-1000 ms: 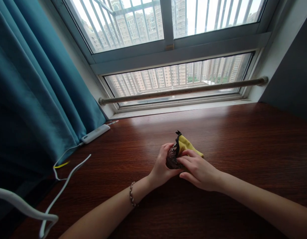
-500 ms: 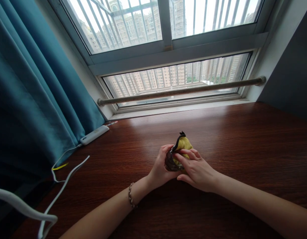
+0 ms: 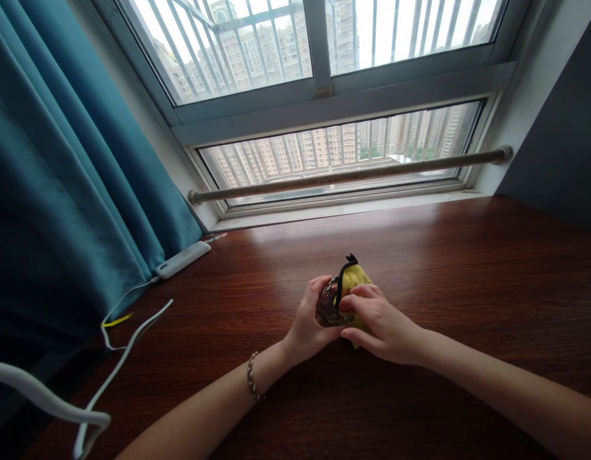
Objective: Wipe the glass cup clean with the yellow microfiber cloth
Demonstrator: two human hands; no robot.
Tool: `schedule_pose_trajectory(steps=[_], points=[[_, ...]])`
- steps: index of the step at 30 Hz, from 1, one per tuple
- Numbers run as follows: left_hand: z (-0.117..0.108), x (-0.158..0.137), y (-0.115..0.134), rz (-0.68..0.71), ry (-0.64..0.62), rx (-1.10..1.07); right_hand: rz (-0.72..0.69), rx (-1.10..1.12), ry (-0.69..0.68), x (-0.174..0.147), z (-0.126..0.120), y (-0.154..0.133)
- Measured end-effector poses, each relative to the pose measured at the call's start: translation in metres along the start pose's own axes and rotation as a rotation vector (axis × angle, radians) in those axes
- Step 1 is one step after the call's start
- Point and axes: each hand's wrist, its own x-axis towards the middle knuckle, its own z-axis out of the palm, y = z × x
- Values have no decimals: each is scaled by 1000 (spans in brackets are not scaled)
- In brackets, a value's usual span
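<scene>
**Two hands working a yellow cloth around a small dark object**

The yellow cloth (image 3: 356,279), edged with a black trim or loop at its top, is held just above the counter (image 3: 468,275), near its middle and in front of the window. Against its left side sits a small dark, glossy object (image 3: 328,306); what it is cannot be told. The left hand (image 3: 310,322) cups this object from the left, fingers curled about it. The right hand (image 3: 379,319) lies over the cloth, its fingers bent and pressing the fabric against the object. Both hands are closed on the bundle and meet at it.

The step in hand appears to be wrapping or wiping the object with the cloth. The next move would likely call for a steady left-hand hold while the right-hand fingers shift the fabric.

A beaded bracelet (image 3: 253,377) circles the left wrist. Well to the left, a white power bank (image 3: 183,259) lies beside the teal curtain (image 3: 69,191), with a white cable (image 3: 132,332) trailing across the counter. A metal rail (image 3: 347,174) crosses the window.
</scene>
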Motion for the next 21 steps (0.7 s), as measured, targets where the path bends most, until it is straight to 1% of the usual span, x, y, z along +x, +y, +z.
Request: schedule_pose_trajectory(steps=[2, 4, 6, 10, 12, 14, 16, 18, 21], points=[[0, 0, 1, 9, 0, -8, 32, 131, -10, 0, -1, 1], [0, 0, 0, 1, 11, -13, 33, 155, -3, -1, 0, 2], [0, 0, -1, -14, 27, -24, -15, 53, 38, -3, 5, 4], [0, 0, -4, 5, 38, -24, -169, -244, 118, -5, 14, 9], [0, 1, -5, 34, 30, -22, -171, -289, 128, -6, 16, 11], [0, 1, -7, 54, 23, -31, -142, -249, 117, -7, 17, 11], [0, 0, -8, 53, 13, -50, -108, -159, 92, -7, 15, 10], [0, -1, -9, 27, -4, -83, -81, -35, 67, -7, 13, 8], [0, -1, -7, -37, -34, -127, -83, 113, 58, -6, 10, 8]])
